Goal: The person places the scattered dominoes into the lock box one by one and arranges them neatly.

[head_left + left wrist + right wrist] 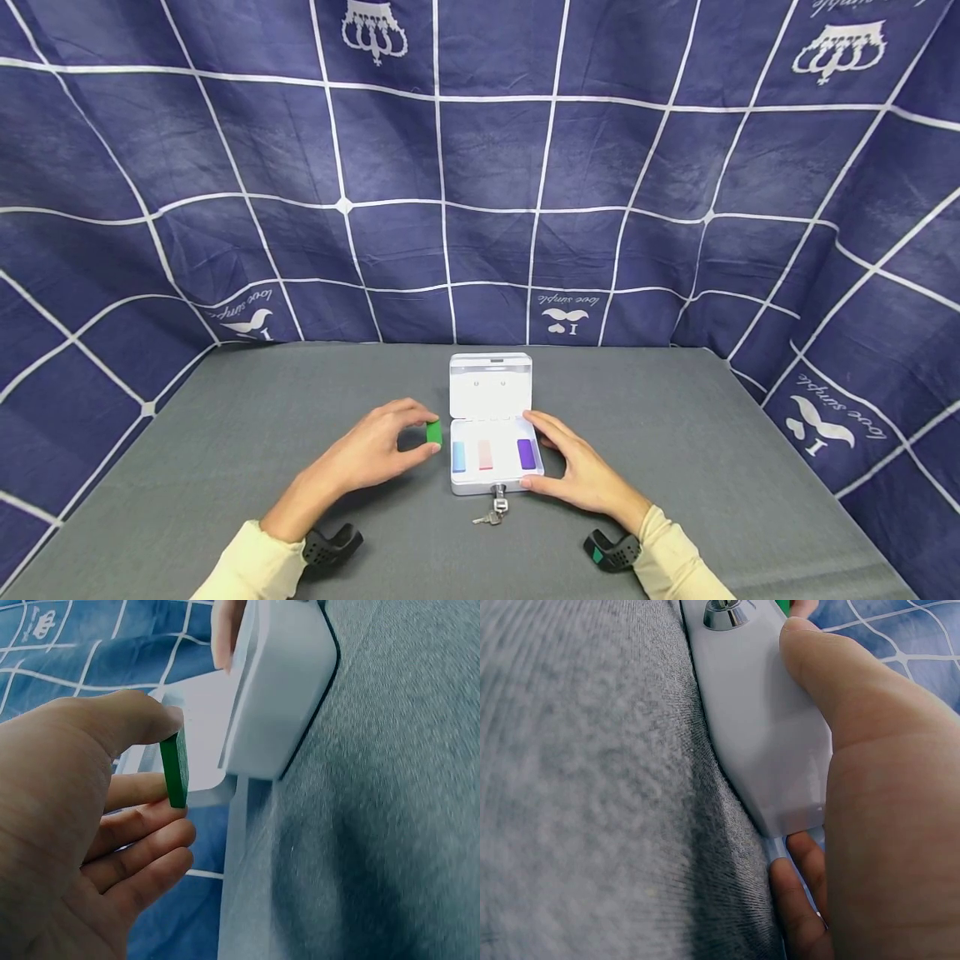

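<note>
My left hand (382,446) pinches a small flat green block (433,432) between thumb and fingertips, just left of a white lock box (472,488). In the left wrist view the green block (175,771) is held edge-on, its lower end by the fingers. The box's lid (491,400) stands raised at the back. Inside lie a light blue block (458,457), a pink block (485,455) and a purple block (527,454). My right hand (585,475) holds the box's right side, thumb at the front corner and fingers toward the back.
Keys (491,517) hang from the lock at the box's front and lie on the grey tabletop (645,400). A blue curtain with white lines (487,150) surrounds the table at the back and sides. Each wrist wears a black band (333,546).
</note>
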A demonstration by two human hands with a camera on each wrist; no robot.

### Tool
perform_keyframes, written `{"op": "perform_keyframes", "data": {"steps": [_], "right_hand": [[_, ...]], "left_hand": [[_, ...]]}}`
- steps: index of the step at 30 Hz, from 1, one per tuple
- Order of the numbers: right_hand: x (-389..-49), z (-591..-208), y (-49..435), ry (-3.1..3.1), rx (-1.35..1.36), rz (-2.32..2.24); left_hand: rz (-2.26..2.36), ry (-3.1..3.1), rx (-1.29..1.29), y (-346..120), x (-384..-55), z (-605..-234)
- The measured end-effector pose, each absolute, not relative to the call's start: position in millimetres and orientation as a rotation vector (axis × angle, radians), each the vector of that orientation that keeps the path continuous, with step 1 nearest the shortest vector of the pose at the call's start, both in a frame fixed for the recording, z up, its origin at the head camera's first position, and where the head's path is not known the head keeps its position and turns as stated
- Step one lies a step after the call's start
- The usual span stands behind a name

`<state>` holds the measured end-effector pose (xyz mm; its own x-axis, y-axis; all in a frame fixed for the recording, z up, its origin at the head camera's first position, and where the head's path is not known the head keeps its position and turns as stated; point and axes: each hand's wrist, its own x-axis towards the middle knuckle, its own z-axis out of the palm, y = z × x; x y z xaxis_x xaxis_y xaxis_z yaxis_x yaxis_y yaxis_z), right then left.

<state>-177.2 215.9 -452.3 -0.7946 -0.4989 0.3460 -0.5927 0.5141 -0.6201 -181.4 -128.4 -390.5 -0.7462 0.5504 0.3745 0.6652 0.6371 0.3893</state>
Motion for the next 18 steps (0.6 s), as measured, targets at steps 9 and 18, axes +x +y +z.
{"op": "perform_keyframes", "data": {"steps": [9, 18], "right_hand": [[-177.1, -453.6, 216.6, -2.601, 0.969, 1.154], [-177.1, -452.9, 215.6, -2.613, 0.962, 1.139]], "left_hand": [[-0.764, -2.589, -1.032, -111.4, -181.8, -390.0], [-0.741, -2.569, -1.085, -95.3, -184.6, -387.3]]}}
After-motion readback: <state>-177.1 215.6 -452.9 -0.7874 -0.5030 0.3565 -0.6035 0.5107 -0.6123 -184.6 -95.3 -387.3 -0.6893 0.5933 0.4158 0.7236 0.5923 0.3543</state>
